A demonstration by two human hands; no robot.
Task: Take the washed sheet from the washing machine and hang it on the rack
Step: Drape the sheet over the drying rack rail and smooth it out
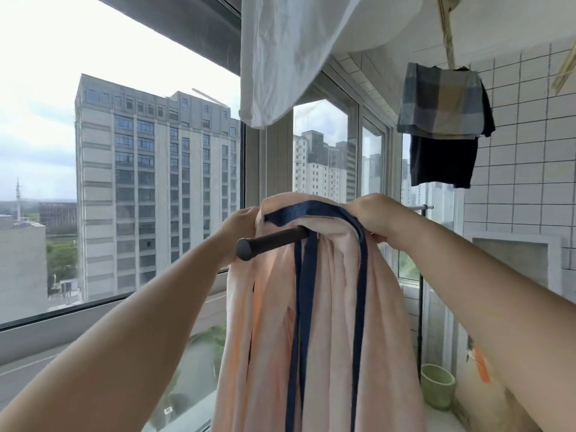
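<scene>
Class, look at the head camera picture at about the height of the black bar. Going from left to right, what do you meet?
Tall grey building → left hand → black bar's end → pink sheet with blue trim → right hand → tiled wall.

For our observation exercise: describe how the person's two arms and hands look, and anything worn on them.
Both forearms are bare up to the frame edge: no sleeves show. The left hand and the right hand wear no gloves; no watch, bracelet or ring is visible. The fingers are largely hidden by cloth.
</scene>
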